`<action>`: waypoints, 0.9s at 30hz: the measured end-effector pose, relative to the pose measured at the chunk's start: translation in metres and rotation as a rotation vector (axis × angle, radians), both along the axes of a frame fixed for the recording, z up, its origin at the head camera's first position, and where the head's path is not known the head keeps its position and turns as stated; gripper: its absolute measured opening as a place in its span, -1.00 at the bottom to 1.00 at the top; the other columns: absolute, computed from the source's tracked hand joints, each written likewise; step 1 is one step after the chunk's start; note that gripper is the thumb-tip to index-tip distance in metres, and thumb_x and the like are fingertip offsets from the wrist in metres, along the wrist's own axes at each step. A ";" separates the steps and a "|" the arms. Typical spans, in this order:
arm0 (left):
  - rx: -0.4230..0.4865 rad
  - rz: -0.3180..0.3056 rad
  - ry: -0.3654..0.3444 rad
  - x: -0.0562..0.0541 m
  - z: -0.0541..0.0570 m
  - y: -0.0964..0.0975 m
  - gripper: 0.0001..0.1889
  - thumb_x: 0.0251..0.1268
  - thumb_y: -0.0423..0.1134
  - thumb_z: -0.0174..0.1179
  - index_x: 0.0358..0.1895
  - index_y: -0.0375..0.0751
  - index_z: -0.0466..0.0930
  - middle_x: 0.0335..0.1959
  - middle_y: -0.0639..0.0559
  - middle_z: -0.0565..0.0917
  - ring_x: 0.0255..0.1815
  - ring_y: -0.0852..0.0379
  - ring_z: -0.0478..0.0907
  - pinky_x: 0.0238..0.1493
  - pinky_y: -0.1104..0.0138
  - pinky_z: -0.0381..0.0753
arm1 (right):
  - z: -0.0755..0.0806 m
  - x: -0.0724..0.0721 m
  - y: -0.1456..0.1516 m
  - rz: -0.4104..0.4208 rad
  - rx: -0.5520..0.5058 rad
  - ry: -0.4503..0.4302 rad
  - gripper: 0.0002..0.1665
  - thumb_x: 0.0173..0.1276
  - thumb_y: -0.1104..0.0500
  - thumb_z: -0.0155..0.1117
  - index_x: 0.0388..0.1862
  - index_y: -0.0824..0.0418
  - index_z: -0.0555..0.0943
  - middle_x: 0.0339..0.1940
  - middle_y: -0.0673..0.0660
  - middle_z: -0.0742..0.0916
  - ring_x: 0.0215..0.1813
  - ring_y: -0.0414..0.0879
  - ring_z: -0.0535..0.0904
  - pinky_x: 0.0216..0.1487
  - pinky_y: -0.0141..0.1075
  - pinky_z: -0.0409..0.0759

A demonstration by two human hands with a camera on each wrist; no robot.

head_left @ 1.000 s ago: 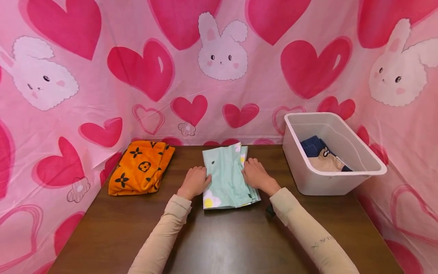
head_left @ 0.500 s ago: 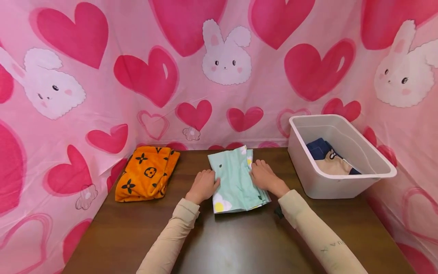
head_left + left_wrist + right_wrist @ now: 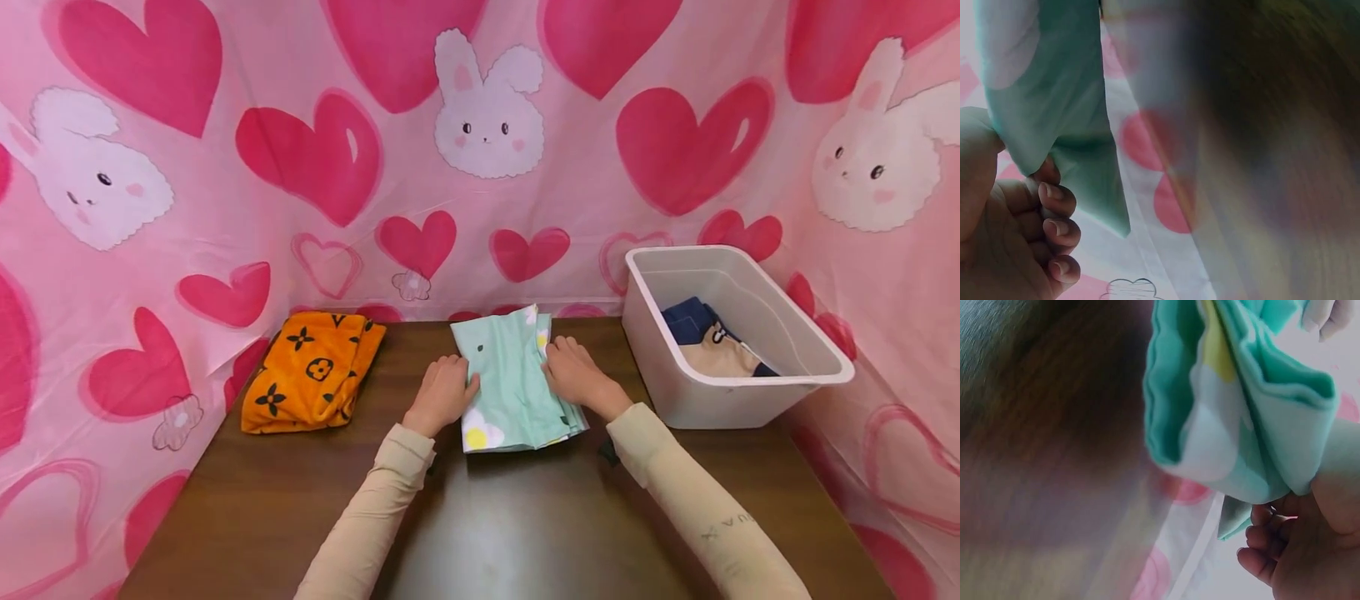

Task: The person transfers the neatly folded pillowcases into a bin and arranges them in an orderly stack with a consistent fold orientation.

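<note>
A folded mint-green cloth [image 3: 510, 375] with a daisy print is at the middle of the table, its layers stacked and slightly fanned at the right edge. My left hand [image 3: 441, 390] grips its left edge; in the left wrist view the thumb and forefinger pinch a hanging fold [image 3: 1047, 112] while the other fingers [image 3: 1060, 231] curl. On the opposite side, my right hand [image 3: 577, 375] holds the right edge. The right wrist view has several folded layers [image 3: 1297, 412] between that thumb and curled fingers [image 3: 1260, 544]. Whether the underside touches the table cannot be told.
A folded orange cloth [image 3: 311, 375] with black motifs lies on the brown table [image 3: 480, 525] at the left. A whitish plastic bin [image 3: 675, 383] stands at the back right, with navy and beige fabric [image 3: 712, 354] inside. A pink heart-print curtain [image 3: 480, 200] surrounds the table.
Both hands have shifted the mint-green cloth slightly to the right and away from me, keeping their grip on its two edges. The orange cloth and the bin stay in place.
</note>
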State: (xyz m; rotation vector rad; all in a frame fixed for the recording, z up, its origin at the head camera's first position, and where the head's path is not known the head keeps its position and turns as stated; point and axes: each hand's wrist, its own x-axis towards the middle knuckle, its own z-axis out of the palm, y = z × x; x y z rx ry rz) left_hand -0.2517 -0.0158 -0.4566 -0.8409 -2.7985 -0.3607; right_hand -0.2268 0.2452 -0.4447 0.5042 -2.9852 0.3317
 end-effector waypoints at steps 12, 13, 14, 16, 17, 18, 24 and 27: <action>0.023 0.000 0.062 0.002 0.017 0.010 -0.69 0.51 -0.11 0.10 -0.26 -0.34 0.58 -0.37 -0.15 0.57 -0.30 -0.11 0.50 -0.17 0.08 0.51 | 0.022 0.001 0.010 -0.010 0.023 0.022 -0.70 0.55 0.14 0.07 -0.11 0.42 0.49 -0.26 0.24 0.46 -0.14 0.14 0.33 -0.10 -0.08 0.31; 0.025 -0.004 0.059 0.003 0.018 0.012 -0.69 0.52 -0.12 0.10 -0.26 -0.34 0.58 -0.37 -0.16 0.57 -0.30 -0.12 0.50 -0.17 0.08 0.51 | 0.022 0.003 0.012 -0.012 0.024 0.021 -0.70 0.54 0.14 0.08 -0.11 0.42 0.49 -0.26 0.24 0.46 -0.14 0.13 0.33 -0.10 -0.08 0.30; 0.026 -0.010 0.058 0.004 0.019 0.014 -0.69 0.52 -0.12 0.10 -0.26 -0.34 0.58 -0.37 -0.16 0.58 -0.29 -0.12 0.51 -0.16 0.07 0.51 | 0.022 0.005 0.014 -0.016 0.027 0.021 -0.70 0.54 0.14 0.08 -0.12 0.42 0.49 -0.26 0.24 0.46 -0.14 0.13 0.33 -0.10 -0.08 0.31; 0.027 -0.021 0.054 0.007 0.020 0.018 -0.69 0.53 -0.12 0.08 -0.26 -0.34 0.58 -0.36 -0.17 0.58 -0.28 -0.13 0.52 -0.16 0.07 0.52 | 0.021 0.008 0.018 -0.023 0.030 0.017 -0.70 0.54 0.14 0.09 -0.12 0.42 0.49 -0.26 0.24 0.46 -0.15 0.13 0.33 -0.11 -0.08 0.31; 0.024 -0.022 0.057 0.006 0.020 0.019 -0.69 0.53 -0.12 0.07 -0.26 -0.34 0.58 -0.36 -0.17 0.59 -0.28 -0.14 0.52 -0.16 0.06 0.52 | 0.021 0.008 0.018 -0.024 0.030 0.016 -0.70 0.54 0.13 0.09 -0.11 0.42 0.49 -0.26 0.24 0.46 -0.15 0.13 0.32 -0.11 -0.08 0.31; 0.023 -0.022 0.059 0.006 0.020 0.019 -0.68 0.53 -0.12 0.07 -0.26 -0.34 0.58 -0.36 -0.17 0.59 -0.28 -0.13 0.53 -0.16 0.07 0.52 | 0.021 0.008 0.018 -0.024 0.027 0.014 -0.70 0.54 0.13 0.09 -0.11 0.42 0.49 -0.26 0.24 0.46 -0.14 0.13 0.32 -0.10 -0.08 0.31; 0.024 -0.017 0.107 0.005 0.020 0.020 -0.68 0.51 -0.10 0.09 -0.32 -0.30 0.57 -0.39 -0.13 0.57 -0.30 -0.12 0.52 -0.20 0.10 0.49 | 0.022 0.008 0.021 -0.016 0.015 0.008 -0.70 0.55 0.13 0.07 -0.10 0.42 0.48 -0.24 0.24 0.46 -0.11 0.14 0.32 -0.08 -0.07 0.31; 0.016 -0.019 0.127 0.004 0.021 0.019 -0.67 0.53 -0.10 0.07 -0.34 -0.30 0.56 -0.40 -0.14 0.57 -0.31 -0.13 0.52 -0.22 0.10 0.48 | 0.022 0.007 0.021 -0.012 0.021 0.019 -0.71 0.55 0.14 0.07 -0.14 0.40 0.48 -0.25 0.24 0.46 -0.11 0.15 0.33 -0.09 -0.06 0.31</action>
